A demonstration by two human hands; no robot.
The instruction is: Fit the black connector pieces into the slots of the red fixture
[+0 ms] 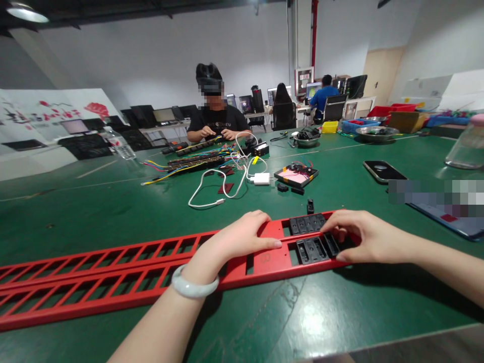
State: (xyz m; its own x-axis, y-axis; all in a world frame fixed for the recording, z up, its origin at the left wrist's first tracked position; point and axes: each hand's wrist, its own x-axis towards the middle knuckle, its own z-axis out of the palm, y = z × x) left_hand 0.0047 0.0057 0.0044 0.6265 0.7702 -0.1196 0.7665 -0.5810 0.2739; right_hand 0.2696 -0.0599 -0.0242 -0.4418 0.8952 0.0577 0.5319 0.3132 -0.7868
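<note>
A long red slotted frame [113, 269] lies across the green table in front of me. My left hand [247, 233] rests flat on it, thumb stretched along the top and fingers reaching toward the far rail. Black plastic blocks fill part of the frame's right end, a far row [307, 224] and a near row [312, 250]. With thumb and fingers, my right hand [357, 236] grips a tilted black plastic block [331, 245] at the near row's right end. Its fingers partly cover the frame's end. One loose black block [310, 205] stands just beyond the frame.
Past the frame are a white charger [261, 179] with its cable, a black-edged tray [297, 174] and wire bundles [196, 164]. A phone [383, 171] and a dark blue flat object [446, 214] lie right. A person [217, 118] works across the table; a bottle [120, 143] stands left.
</note>
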